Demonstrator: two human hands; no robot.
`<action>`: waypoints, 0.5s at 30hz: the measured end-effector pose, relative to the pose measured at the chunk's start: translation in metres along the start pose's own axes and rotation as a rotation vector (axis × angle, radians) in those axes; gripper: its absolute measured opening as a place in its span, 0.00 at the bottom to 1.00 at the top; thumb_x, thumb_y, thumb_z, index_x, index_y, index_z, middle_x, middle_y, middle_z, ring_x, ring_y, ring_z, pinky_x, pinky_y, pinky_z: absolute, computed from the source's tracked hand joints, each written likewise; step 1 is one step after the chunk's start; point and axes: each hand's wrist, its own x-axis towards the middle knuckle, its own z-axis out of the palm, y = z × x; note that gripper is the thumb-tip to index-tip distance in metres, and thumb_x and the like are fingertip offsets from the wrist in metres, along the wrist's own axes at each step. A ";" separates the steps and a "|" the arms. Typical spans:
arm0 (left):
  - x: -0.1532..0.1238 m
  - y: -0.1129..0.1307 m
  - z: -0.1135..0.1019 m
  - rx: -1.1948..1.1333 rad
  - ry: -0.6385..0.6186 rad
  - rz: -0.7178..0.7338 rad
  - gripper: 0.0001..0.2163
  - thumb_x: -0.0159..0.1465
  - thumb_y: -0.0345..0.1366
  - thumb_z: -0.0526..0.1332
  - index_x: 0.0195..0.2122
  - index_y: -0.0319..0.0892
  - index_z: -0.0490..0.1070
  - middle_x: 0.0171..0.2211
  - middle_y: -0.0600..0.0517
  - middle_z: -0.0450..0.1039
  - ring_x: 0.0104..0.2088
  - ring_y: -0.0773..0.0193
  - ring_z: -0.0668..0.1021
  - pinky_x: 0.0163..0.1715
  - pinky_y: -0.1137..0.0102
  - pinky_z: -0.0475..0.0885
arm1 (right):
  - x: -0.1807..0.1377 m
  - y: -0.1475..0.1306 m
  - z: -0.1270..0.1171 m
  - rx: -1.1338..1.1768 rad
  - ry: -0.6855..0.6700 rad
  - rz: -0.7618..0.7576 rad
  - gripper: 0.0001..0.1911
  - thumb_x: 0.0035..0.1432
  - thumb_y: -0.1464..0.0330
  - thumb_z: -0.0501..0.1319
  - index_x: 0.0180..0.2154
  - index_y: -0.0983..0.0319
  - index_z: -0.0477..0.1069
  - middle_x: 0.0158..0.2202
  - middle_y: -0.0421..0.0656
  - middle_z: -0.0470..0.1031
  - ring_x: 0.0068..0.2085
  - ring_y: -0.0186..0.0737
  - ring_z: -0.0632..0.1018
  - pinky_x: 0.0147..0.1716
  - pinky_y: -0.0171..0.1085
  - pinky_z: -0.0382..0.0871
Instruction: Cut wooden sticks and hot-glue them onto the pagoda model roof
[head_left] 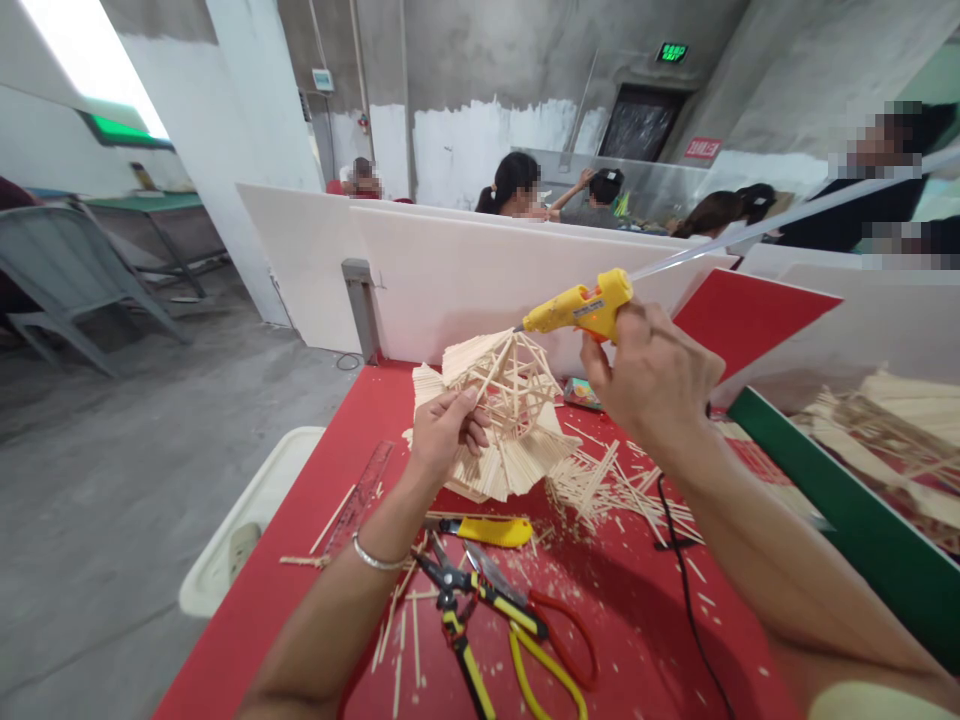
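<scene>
A pale wooden-stick model (517,400) with a pointed, partly covered roof frame stands on the red table. My left hand (450,430) grips a stick at the model's left side, fingers closed. Above and to the right, my right hand (652,370) is wrapped round the handle of a yellow hot glue gun (581,307). Its nozzle is at the roof's peak; whether it touches cannot be told. A long clear glue stick (697,245) juts from the gun's back. Loose wooden sticks (600,485) lie right of the model.
On the red table (630,620) lie a yellow utility knife (491,531), black-and-yellow pliers (469,610), red-handled scissors (574,640) and a clear ruler (364,490). White boards (450,270) line the back. A black cord (686,600) hangs at right, near a green board (840,520). Several people sit or stand beyond.
</scene>
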 end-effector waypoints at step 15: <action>-0.002 -0.002 -0.003 -0.030 0.010 -0.029 0.19 0.56 0.49 0.68 0.32 0.34 0.75 0.21 0.50 0.74 0.14 0.68 0.73 0.10 0.76 0.62 | -0.002 0.002 -0.001 0.008 0.004 0.000 0.24 0.67 0.58 0.47 0.56 0.65 0.63 0.40 0.52 0.74 0.35 0.44 0.73 0.26 0.39 0.52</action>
